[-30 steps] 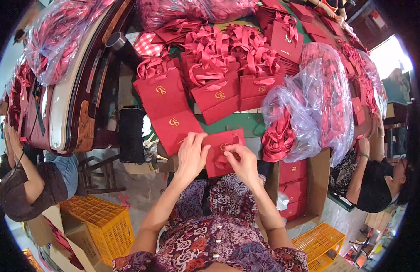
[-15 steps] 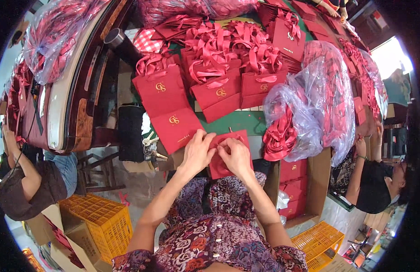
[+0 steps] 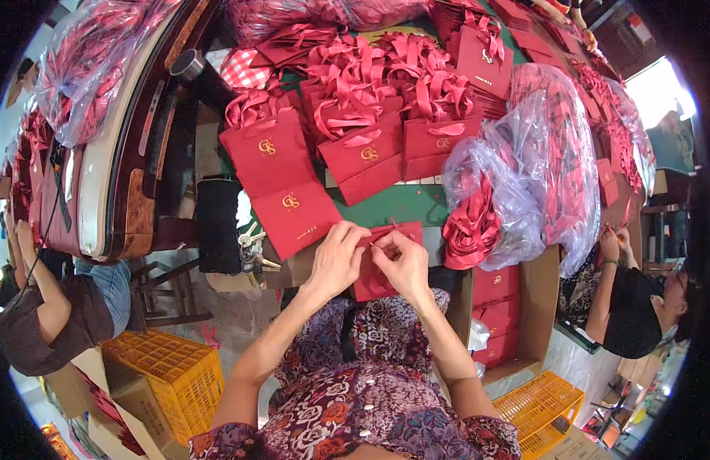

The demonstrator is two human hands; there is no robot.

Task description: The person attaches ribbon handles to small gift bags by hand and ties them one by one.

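A small red paper bag [image 3: 372,288] lies in front of me at the table's near edge, partly covered by my hands. My left hand [image 3: 336,261] is closed at the bag's upper left, its fingertips on the top edge. With thumb and forefinger pinched together, my right hand [image 3: 404,264] is over the bag's middle; what is between those fingertips is too small to make out. Just left of the hands, a flat red bag with gold print [image 3: 296,218] lies on the table. Beyond it stand finished-looking red bags [image 3: 364,157] with satin ribbon handles.
A clear plastic sack of red ribbons [image 3: 516,199] sits at the right, above a cardboard box [image 3: 535,307] of red bags. Keys [image 3: 251,238] and a dark flask [image 3: 197,73] are at the left. Yellow crates [image 3: 174,376] stand on the floor. Co-workers [image 3: 627,307] sit on both sides.
My right hand has drawn slightly up from the bag, and its thumb and forefinger now form a rounded pinch. My left hand stays at the bag's top edge, its fingers a little higher.
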